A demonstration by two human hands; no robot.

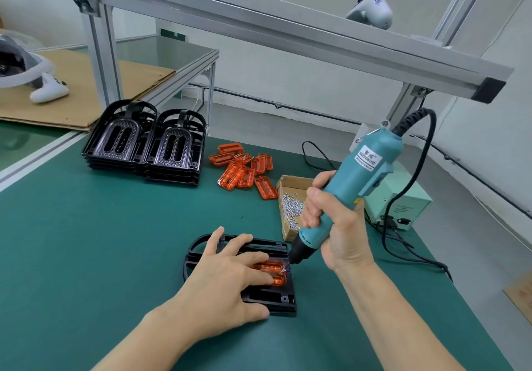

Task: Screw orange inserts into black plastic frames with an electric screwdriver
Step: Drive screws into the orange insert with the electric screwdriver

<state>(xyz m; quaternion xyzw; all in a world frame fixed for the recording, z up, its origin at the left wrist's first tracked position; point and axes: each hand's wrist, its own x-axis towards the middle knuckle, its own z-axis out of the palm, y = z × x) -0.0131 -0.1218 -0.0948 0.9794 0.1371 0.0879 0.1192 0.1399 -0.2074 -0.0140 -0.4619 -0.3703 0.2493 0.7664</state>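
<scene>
A black plastic frame [276, 298] lies flat on the green mat in front of me with an orange insert [277, 267] set in its middle. My left hand [227, 278] presses down flat on the frame and insert, fingers spread and straight. My right hand [331, 221] grips a teal electric screwdriver [359, 175], tilted, its black tip at a screw on the insert's far right corner. Several loose orange inserts [244, 169] lie in a heap behind. Two stacks of black frames [144, 143] stand at the back left.
A cardboard box of small silver screws [290, 206] sits right of the frame, behind the screwdriver. A pale power supply box [403, 203] with black cables stands at the right edge. An aluminium beam [288, 31] crosses overhead. A cardboard sheet and white controller [49, 91] lie far left.
</scene>
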